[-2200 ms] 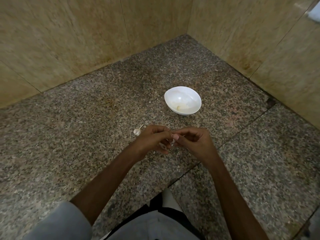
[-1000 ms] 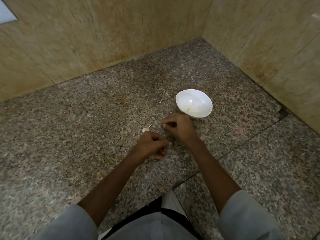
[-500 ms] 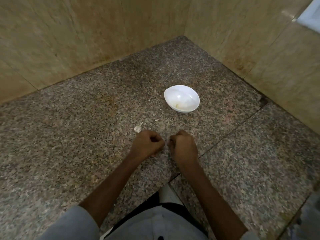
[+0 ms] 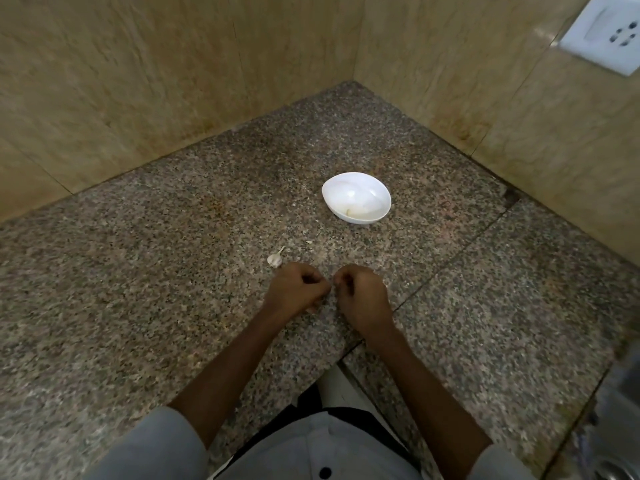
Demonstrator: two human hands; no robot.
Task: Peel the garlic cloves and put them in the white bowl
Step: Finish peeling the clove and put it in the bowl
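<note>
The white bowl (image 4: 377,192) stands on the granite counter (image 4: 156,271), with a pale peeled clove (image 4: 353,212) lying inside it. My left hand (image 4: 294,292) and my right hand (image 4: 362,297) rest side by side on the counter in front of the bowl. Their fingers are curled and their fingertips meet. Between the fingertips shows only a tiny pale bit of a garlic clove (image 4: 332,287); the rest is hidden by the fingers. A small garlic piece with a stem (image 4: 274,259) lies just beyond my left hand.
A scrap of peel (image 4: 309,242) lies between the hands and the bowl. Tiled walls meet in a corner behind the bowl. A white wall socket (image 4: 604,32) is at the upper right. A metal edge (image 4: 620,403) shows at the lower right.
My right hand reached out beside the bowl, then drew back to meet my left hand. Both hands now sit curled together on the counter; the left hand hardly moved.
</note>
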